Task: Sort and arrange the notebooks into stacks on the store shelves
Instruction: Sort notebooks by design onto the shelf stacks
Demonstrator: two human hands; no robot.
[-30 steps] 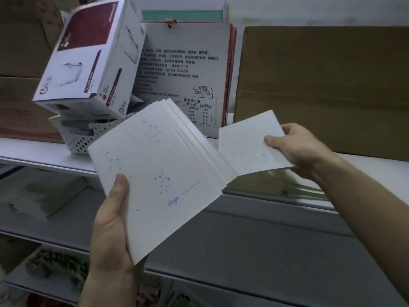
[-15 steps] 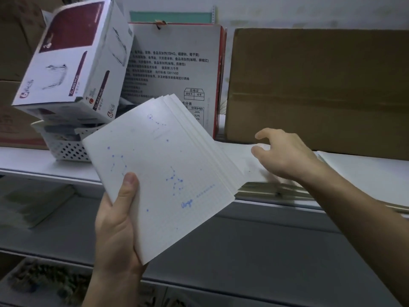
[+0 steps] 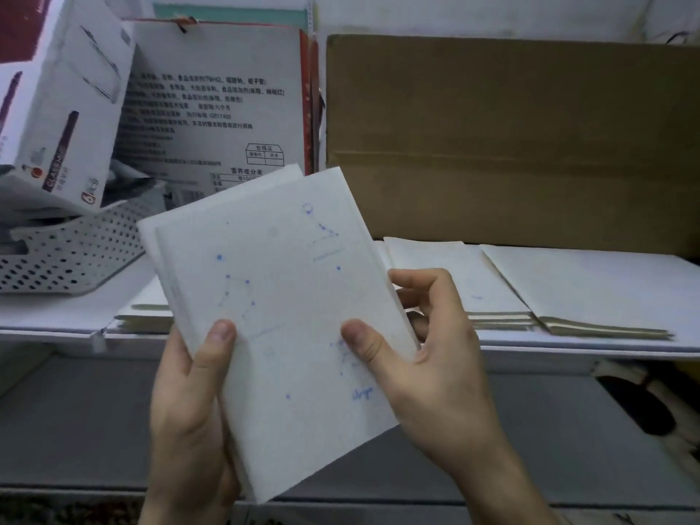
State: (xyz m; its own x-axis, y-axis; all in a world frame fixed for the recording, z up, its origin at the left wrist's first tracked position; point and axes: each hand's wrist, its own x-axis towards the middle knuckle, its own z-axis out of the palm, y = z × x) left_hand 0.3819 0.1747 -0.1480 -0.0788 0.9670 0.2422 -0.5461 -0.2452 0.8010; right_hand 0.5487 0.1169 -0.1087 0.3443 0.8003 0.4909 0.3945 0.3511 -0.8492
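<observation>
I hold a bundle of white notebooks (image 3: 280,297) with blue constellation prints upright in front of the shelf. My left hand (image 3: 189,414) grips its lower left edge, thumb on the cover. On the right edge sits my right hand (image 3: 432,365), thumb on the cover and fingers behind. Low stacks of the same notebooks lie flat on the white shelf (image 3: 53,316): one behind the bundle (image 3: 144,316), one in the middle (image 3: 454,282), one at the right (image 3: 591,293).
A white perforated basket (image 3: 72,252) stands at the left of the shelf with a tilted white and maroon box (image 3: 64,89) on it. Behind are a printed white carton (image 3: 219,108) and a large brown cardboard box (image 3: 511,142). A grey lower shelf (image 3: 549,441) runs below.
My right hand has let go of the single notebook on the shelf and come back to grip the bundle's right edge. The bundle has turned more upright and moved right.
</observation>
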